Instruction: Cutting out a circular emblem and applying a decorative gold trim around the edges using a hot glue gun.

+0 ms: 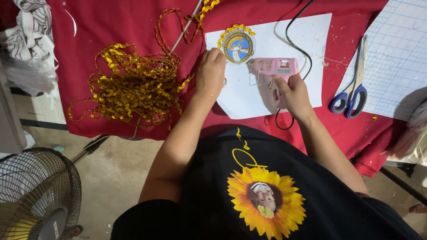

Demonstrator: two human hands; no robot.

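Clearly, everything here turns on the round medallion point(238, 46), which lies on the white paper sheet point(307, 84) near that sheet's upper left corner. It is a flat disc with a blue picture in the middle and a gold trim glued along its upper edge only; the lower edge is bare.

The left hand point(211, 71) sits just to the left of the medallion and a little below it — its fingertips touch the disc's left rim and pin it to the paper. The fingers are curled down, closed on the edge; whether they also pinch the end of the trim, the picture does not show.

The right hand point(291, 91) is lower right of the medallion and grips the handle of a pink glue gun point(273, 66), fingers wrapped fully around it. The gun's long axis runs almost level, and its nozzle points left, toward the medallion's right lower rim, very near it but seemingly not touching. So the disc lies between the two hands, with the left one nearer.

Left of the medallion, beyond the paper, a loose pile of gold braid point(133, 84) rests on the red cloth point(111, 22). Far to the right of the medallion lie blue-handled scissors point(353, 86), beside a gridded cutting mat point(396, 53). The gun's black cable point(296, 26) curves away above it.
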